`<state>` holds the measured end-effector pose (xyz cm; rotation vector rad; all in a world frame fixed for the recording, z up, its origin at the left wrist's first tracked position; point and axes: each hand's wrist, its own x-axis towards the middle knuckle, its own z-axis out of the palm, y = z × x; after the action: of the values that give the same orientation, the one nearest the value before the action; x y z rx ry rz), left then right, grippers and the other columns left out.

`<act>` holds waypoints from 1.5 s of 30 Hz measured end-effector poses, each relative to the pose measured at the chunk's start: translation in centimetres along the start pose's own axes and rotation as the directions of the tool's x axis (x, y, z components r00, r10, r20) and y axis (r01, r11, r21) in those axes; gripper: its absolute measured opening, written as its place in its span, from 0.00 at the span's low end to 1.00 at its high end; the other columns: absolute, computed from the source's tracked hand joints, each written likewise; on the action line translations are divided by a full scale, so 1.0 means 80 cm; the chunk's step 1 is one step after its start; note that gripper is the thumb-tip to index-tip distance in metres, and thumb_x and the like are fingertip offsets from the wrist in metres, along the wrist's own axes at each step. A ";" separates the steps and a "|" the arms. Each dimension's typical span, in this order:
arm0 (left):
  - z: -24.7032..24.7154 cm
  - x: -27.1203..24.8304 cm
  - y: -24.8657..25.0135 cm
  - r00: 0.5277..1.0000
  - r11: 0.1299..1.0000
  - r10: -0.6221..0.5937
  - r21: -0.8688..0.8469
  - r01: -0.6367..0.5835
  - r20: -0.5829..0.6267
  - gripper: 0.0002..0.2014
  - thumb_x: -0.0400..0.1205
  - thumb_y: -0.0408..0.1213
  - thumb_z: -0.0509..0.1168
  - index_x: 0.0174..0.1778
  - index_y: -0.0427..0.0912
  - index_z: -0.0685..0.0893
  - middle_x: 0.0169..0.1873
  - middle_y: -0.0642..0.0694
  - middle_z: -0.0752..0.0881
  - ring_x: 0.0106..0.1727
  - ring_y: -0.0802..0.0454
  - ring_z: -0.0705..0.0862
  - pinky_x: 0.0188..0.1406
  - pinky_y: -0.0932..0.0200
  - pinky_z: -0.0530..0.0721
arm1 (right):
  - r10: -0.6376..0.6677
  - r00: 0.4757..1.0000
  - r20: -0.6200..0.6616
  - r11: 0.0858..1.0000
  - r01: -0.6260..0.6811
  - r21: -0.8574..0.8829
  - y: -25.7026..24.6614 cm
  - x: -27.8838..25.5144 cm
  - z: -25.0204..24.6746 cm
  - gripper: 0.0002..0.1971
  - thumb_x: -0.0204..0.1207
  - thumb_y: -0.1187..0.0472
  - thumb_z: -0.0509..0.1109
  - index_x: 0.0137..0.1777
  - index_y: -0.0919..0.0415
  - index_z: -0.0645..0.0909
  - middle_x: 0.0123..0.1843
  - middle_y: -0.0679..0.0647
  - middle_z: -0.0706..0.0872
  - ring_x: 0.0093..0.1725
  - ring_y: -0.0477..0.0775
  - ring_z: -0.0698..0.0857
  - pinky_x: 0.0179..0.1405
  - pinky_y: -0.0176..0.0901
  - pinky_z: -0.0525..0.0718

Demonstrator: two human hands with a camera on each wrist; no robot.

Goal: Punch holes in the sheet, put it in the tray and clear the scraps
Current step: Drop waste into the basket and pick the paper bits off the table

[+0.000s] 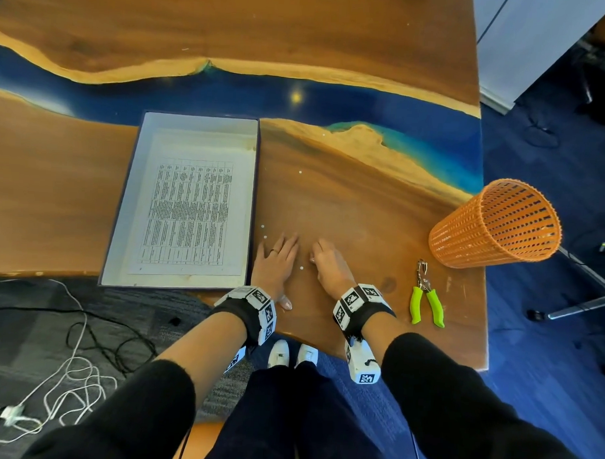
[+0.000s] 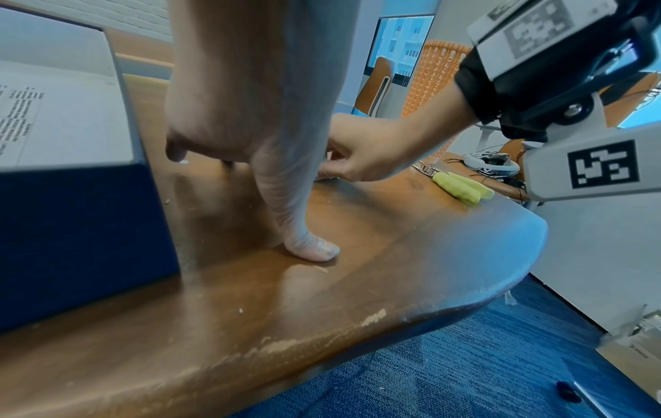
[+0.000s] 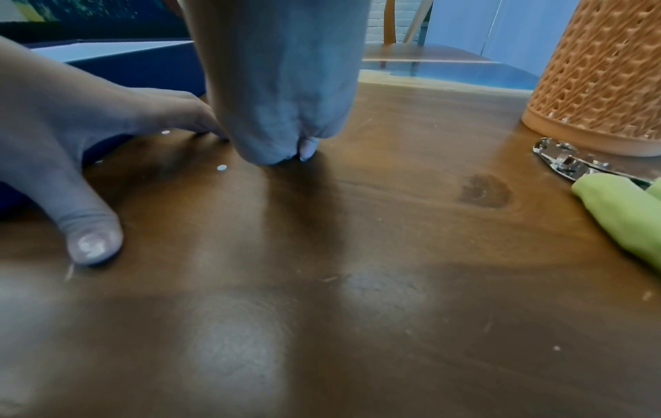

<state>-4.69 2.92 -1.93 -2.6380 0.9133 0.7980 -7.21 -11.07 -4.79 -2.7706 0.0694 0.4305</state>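
The printed sheet [image 1: 192, 208] lies flat inside the white-lined tray [image 1: 129, 195] with dark blue outer walls [image 2: 71, 226]. Small white paper scraps dot the wood right of the tray: one [image 1: 301, 268] between my hands, two [image 1: 262, 227] beyond my left fingertips, one [image 1: 300, 172] farther back. My left hand [image 1: 276, 259] lies flat on the table, fingers straight, thumb spread toward the front edge. My right hand [image 1: 313, 259] has its fingers curled, with thumb and fingertip [image 3: 309, 150] pinched together on the wood. No scrap shows between them. A scrap [image 3: 222, 167] lies just left of that pinch.
The hole punch [image 1: 425, 299] with green handles lies right of my right hand. An orange mesh basket [image 1: 493, 229] stands at the table's right edge. The front edge runs just under my wrists. Cables [image 1: 66, 375] trail on the floor at left.
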 end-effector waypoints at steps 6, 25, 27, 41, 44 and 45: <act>-0.002 0.000 0.001 1.000 1.000 -0.003 -0.002 0.003 0.006 0.69 0.61 0.55 0.80 0.84 0.38 0.37 0.84 0.47 0.36 0.86 0.46 0.40 0.81 0.37 0.50 | 0.014 0.999 -0.046 0.984 -0.005 0.178 0.009 -0.001 -0.001 0.08 0.75 0.77 0.59 0.47 0.68 0.76 0.52 0.65 0.78 0.48 0.67 0.79 0.50 0.55 0.78; -0.004 0.005 0.004 0.999 1.000 -0.014 0.009 0.013 0.038 0.70 0.60 0.55 0.81 0.84 0.37 0.37 0.84 0.46 0.35 0.85 0.45 0.38 0.81 0.36 0.52 | -0.132 0.991 0.038 0.991 0.130 0.036 0.018 -0.002 -0.022 0.08 0.80 0.64 0.62 0.51 0.69 0.80 0.54 0.63 0.81 0.51 0.66 0.82 0.49 0.57 0.80; -0.004 0.005 0.005 0.999 1.000 -0.021 0.016 0.020 0.035 0.71 0.59 0.55 0.82 0.84 0.37 0.37 0.84 0.47 0.36 0.85 0.46 0.39 0.82 0.36 0.52 | -0.128 0.989 0.068 0.992 0.128 0.000 0.017 -0.001 -0.022 0.08 0.81 0.65 0.61 0.53 0.69 0.78 0.55 0.63 0.80 0.52 0.67 0.82 0.49 0.58 0.79; -0.008 0.004 0.006 0.999 0.998 -0.018 0.064 0.015 0.045 0.71 0.60 0.58 0.80 0.83 0.36 0.36 0.84 0.46 0.35 0.86 0.45 0.39 0.81 0.36 0.52 | -0.102 0.994 0.035 0.993 0.099 0.070 0.018 -0.011 -0.023 0.08 0.80 0.65 0.60 0.53 0.70 0.74 0.54 0.68 0.79 0.48 0.71 0.81 0.48 0.61 0.78; -0.016 0.003 0.012 0.997 0.994 -0.031 0.106 0.024 0.065 0.71 0.60 0.59 0.80 0.83 0.34 0.36 0.84 0.43 0.36 0.86 0.43 0.41 0.81 0.37 0.54 | -0.114 0.993 -0.003 0.987 0.114 0.115 0.026 -0.020 -0.035 0.07 0.77 0.68 0.61 0.53 0.70 0.73 0.53 0.68 0.79 0.46 0.70 0.81 0.46 0.60 0.79; -0.018 0.005 0.016 0.997 0.993 -0.036 0.115 0.028 0.064 0.71 0.60 0.60 0.80 0.83 0.34 0.37 0.84 0.42 0.37 0.86 0.43 0.42 0.81 0.37 0.54 | -0.127 0.992 -0.015 0.984 0.128 0.127 0.030 -0.023 -0.040 0.07 0.76 0.70 0.61 0.52 0.70 0.73 0.51 0.68 0.80 0.45 0.69 0.81 0.44 0.59 0.79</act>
<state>-4.64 1.19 -1.01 -2.5057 0.8705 0.7960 -8.26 -14.42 -2.14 -2.6319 -0.0755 0.3697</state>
